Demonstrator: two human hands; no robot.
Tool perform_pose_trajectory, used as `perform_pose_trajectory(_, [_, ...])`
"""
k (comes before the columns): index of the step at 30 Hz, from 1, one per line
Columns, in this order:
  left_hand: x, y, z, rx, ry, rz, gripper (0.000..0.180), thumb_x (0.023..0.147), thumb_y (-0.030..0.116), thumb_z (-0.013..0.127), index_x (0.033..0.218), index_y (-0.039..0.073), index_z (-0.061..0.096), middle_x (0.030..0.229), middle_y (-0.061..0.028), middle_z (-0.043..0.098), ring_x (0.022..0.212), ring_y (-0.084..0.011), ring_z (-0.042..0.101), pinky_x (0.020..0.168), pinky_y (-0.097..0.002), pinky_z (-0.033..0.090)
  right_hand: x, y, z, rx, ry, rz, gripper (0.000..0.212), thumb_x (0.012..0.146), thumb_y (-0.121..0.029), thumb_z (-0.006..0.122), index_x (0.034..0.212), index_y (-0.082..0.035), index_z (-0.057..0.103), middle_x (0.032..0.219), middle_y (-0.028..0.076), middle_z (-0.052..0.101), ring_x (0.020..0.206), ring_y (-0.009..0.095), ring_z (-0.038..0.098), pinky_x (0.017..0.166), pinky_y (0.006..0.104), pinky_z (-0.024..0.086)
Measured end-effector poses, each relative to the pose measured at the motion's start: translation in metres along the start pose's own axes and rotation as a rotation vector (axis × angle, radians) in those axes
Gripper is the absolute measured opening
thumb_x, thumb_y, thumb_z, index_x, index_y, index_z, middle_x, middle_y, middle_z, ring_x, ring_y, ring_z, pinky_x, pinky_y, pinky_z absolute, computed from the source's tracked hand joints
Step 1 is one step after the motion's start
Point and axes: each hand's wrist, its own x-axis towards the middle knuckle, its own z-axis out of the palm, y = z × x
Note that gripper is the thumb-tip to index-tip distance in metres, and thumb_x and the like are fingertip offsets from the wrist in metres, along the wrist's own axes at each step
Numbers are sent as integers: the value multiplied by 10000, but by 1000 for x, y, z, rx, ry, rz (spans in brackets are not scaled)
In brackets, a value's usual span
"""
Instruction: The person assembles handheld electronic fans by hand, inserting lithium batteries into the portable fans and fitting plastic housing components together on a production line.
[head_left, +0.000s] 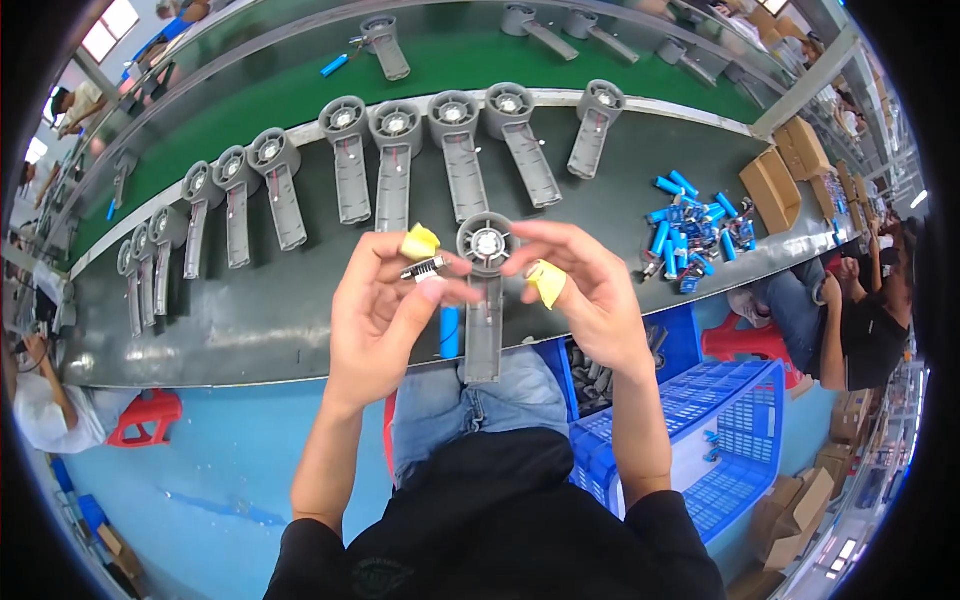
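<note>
In my left hand (pixel 375 310) I pinch a small circuit board (pixel 424 268) between thumb and fingers. Yellow tape (pixel 421 242) wraps one of its fingers. Just beyond its fingertips lies a grey fan housing (pixel 484 340), its round fan end away from me and its open, trough-like handle toward me. A blue cylindrical battery (pixel 449 332) is beside the handle, below my left fingers. My right hand (pixel 595 300) has its fingers apart at the right side of the fan end, apparently holding nothing; whether they touch the rim is unclear. Yellow tape (pixel 546 283) covers its thumb.
Several similar grey housings (pixel 395 165) line the dark worktable (pixel 290 330). A heap of blue batteries with boards (pixel 690 235) lies at the right, near an open cardboard box (pixel 770 190). Behind runs a green conveyor (pixel 270 85) carrying more housings. Blue crates (pixel 690 430) stand at lower right; people sit on both sides.
</note>
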Motion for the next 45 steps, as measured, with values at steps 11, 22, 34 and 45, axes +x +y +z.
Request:
perform_pose_trajectory(11, [-19,-27,2,1260,-217,335,197,801,89,727,982,52,657,762,-77,519,588,-256,532,543,-354,435,-35,50,11,-398,299,-104,263,783,93,637,1023,8,702,1008,81,633,625,46,492,582,192,415])
perform_pose_trajectory(22, [-15,-31,-3,894,1,82,166,911,-19,588,1077,-35,596,869,-99,595,627,-163,531,551,-291,428,-14,74,37,-682,375,-384,226,729,-4,734,948,-45,694,909,47,671,605,161,629,529,279,498])
perform_pose_trajectory(34, [-26,-51,-18,880,22,208,280,863,-70,647,1141,-44,636,1065,-143,713,923,-188,682,837,-282,520,-8,77,37,-598,384,-394,213,714,40,721,917,10,662,886,50,640,480,40,454,441,212,362])
perform_pose_trajectory(45, [-23,-51,-18,999,-8,322,267,826,-82,671,1091,-45,667,1035,-170,689,888,-262,678,792,-310,527,-5,73,33,-829,362,-478,209,700,4,749,892,-25,671,836,31,638,490,79,497,452,231,397])
